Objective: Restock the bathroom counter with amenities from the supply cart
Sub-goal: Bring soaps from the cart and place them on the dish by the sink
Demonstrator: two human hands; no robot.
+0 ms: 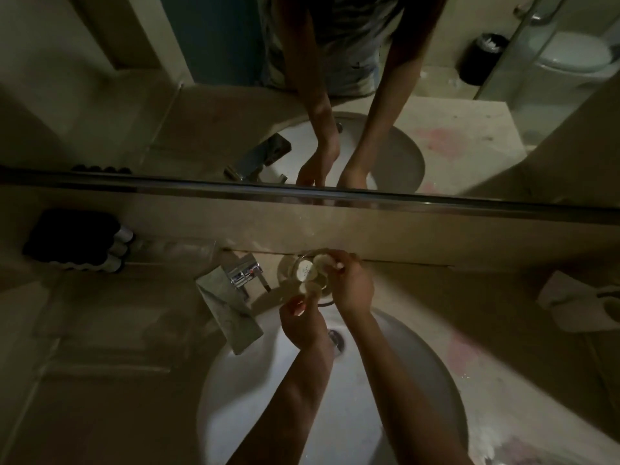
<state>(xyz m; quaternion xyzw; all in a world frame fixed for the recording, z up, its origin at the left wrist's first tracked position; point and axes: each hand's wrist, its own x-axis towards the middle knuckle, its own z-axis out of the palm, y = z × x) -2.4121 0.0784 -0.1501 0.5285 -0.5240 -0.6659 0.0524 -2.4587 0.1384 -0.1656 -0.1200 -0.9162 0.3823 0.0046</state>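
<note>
A clear glass dish stands on the counter behind the sink, right of the tap. Small round pale soaps lie in it; one shows a printed label. My right hand reaches over the dish and pinches a round soap at its far edge. My left hand is just in front of the dish and pinches another round soap at its near rim. The light is dim and the fingers partly hide the dish.
A chrome tap juts over the white basin. Dark bottles stand at the back left of the beige counter. A white holder is at the right. The mirror reflects both arms.
</note>
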